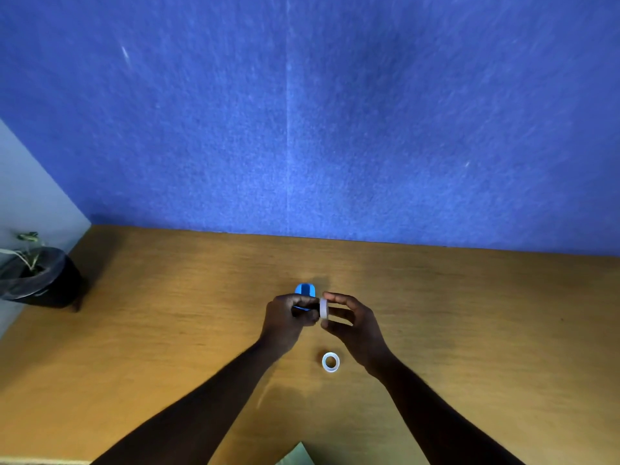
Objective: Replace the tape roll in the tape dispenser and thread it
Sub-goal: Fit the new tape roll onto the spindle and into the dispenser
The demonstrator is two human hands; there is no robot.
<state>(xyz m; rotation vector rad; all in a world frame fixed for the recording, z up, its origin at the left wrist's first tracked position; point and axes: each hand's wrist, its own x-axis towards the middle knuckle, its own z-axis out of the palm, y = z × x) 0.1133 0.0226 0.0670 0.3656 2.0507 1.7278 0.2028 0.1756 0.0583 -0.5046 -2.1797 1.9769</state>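
A small blue tape dispenser is held just above the wooden table, gripped by my left hand, whose curled fingers hide its lower half. My right hand pinches a white tape roll on edge between thumb and fingers, right beside the dispenser. A second white roll or core lies flat on the table, nearer to me, below my right hand.
The wooden table ends at a blue felt wall behind. A potted plant in a black pot stands at the far left corner. A pale green sheet corner shows at the near edge.
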